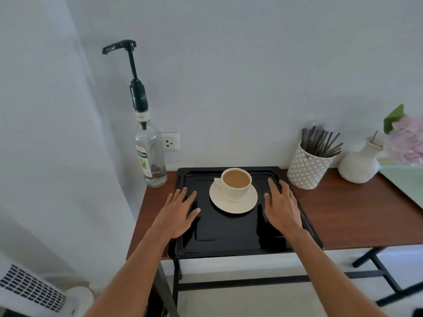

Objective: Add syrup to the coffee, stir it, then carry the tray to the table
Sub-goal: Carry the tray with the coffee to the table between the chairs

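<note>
Coffee (236,178), light brown and milky, fills a cream cup (235,186) nearly to the rim. The cup stands on a matching saucer (233,202), and the saucer rests on a black tray (229,234), in the far half of it. The tray lies on a wooden side table (357,216) with black legs.

Left of the tray, at the table's back corner, stands a clear glass syrup bottle (150,154) with a tall black pump (132,72); only a little clear liquid shows at its bottom. Right of the tray, a white patterned holder (306,168) contains many dark stirrers (320,143), leaning to the right. Further right of the tray is a white vase (359,163) with pink flowers (407,140).

The left hand (176,213) is over the tray's left edge, palm down, fingers spread and holding nothing. The right hand (282,207) is over the tray's right side, also flat with loose fingers, holding nothing. Whether the palms touch the tray, I cannot tell.
</note>
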The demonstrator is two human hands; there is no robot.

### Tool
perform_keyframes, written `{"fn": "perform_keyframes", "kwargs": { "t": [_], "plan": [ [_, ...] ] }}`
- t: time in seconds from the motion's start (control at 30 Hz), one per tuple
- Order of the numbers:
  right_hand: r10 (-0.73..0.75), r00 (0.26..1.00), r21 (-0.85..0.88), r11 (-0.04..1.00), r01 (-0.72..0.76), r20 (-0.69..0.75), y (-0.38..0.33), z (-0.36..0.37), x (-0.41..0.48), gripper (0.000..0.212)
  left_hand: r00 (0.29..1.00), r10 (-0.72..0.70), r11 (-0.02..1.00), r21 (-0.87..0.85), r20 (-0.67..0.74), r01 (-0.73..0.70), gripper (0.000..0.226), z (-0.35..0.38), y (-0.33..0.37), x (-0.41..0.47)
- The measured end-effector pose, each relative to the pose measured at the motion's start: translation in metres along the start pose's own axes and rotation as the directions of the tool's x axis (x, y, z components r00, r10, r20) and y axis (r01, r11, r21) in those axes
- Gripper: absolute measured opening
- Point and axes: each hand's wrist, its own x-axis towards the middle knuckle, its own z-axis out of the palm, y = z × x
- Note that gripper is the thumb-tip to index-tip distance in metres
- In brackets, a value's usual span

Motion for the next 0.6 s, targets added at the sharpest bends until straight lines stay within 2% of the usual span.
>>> {"fn": "perform_keyframes", "kwargs": {
  "t": [0.2, 0.43, 0.6],
  "plan": [
    [0.026, 0.999, -0.069, 0.997, -0.024, 0.031, 0.031, 0.003, 0.022, 0.055, 0.997, -0.059, 0.998, 0.002, -0.059, 0.059, 0.064, 0.007, 0.000, 0.009],
    [0.052, 0.996, -0.177, 0.983, -0.039, 0.073, 0.059, -0.003, 0.026, 0.059, 0.966, -0.231, 0.971, 0.031, -0.118, 0.236, 0.063, 0.007, 0.014, 0.005],
    [0.041, 0.995, -0.159, 0.987, -0.027, 0.086, 0.069, 0.001, 0.028, 0.058, 0.921, -0.328, 0.936, 0.063, -0.213, 0.348, 0.056, 0.005, 0.020, 0.006]
  ]
}}
